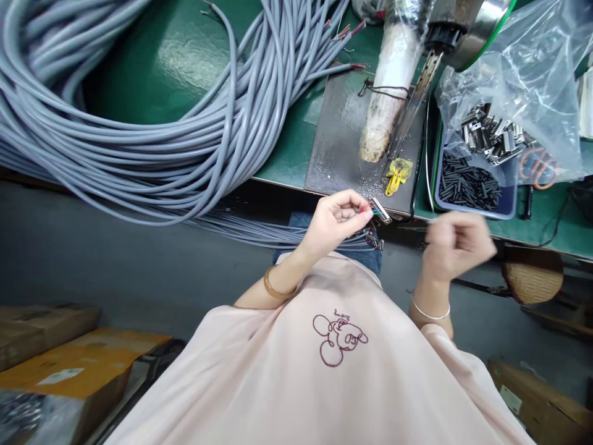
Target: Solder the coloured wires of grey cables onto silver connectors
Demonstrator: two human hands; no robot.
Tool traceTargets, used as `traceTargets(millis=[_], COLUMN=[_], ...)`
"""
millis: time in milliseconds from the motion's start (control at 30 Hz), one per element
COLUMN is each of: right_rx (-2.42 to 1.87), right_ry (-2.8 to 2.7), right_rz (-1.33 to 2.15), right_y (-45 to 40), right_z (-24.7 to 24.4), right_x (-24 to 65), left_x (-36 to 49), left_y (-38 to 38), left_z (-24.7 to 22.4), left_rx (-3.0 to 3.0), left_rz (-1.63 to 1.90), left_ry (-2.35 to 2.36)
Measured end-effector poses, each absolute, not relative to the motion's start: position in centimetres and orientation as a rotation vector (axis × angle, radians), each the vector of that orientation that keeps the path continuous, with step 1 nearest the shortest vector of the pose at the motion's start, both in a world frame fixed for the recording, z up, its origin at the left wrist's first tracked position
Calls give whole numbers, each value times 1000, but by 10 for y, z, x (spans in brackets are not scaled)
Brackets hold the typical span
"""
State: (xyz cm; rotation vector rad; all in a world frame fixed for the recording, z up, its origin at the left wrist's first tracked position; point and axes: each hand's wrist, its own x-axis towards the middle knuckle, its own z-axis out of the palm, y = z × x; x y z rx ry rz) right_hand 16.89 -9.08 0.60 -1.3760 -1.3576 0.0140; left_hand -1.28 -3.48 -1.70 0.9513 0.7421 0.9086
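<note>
My left hand [340,216] is closed in a pinch on thin coloured wires [365,209], red and green among them. At the ends of these wires sits a metal multi-pin connector [380,211], just beyond the fingertips. Below it, more connectors [372,238] lie on grey cables across the lap. Off to the right and blurred by motion, my right hand [458,244] has its fingers curled together near the table edge. Whatever it may hold is too smeared to make out. A yellow clip [397,176] lies on the dark metal plate [336,139] beyond my left hand.
A large bundle of grey cables [185,142] covers the table's left side. Over the plate hangs a wrapped white tube [386,86]. On the right, a blue bin [507,201] holds small black tubes [467,182] and a plastic bag of connectors [495,133]. Cardboard boxes [83,364] stand below.
</note>
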Motion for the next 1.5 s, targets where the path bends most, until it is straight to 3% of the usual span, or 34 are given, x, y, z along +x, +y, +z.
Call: traceTargets(millis=[133, 433, 633, 1033, 1500], right_rx=[-1193, -1448, -1402, -1331, -1333], right_ry=[-1100, -1585, -1676, -1644, -1641], right_rz=[30, 187, -12, 51, 15], right_y=[-90, -93, -80, -67, -61], right_z=[16, -5, -16, -14, -11], right_x=[167, 151, 147, 149, 150], left_x=[-16, -15, -9, 2, 7], left_y=[-30, -27, -27, -16, -15], left_z=[-22, -23, -27, -26, -19], left_rx=[856, 820, 946, 1095, 1175], left_rz=[884, 864, 919, 1176, 1243], left_ry=[692, 641, 724, 811, 854])
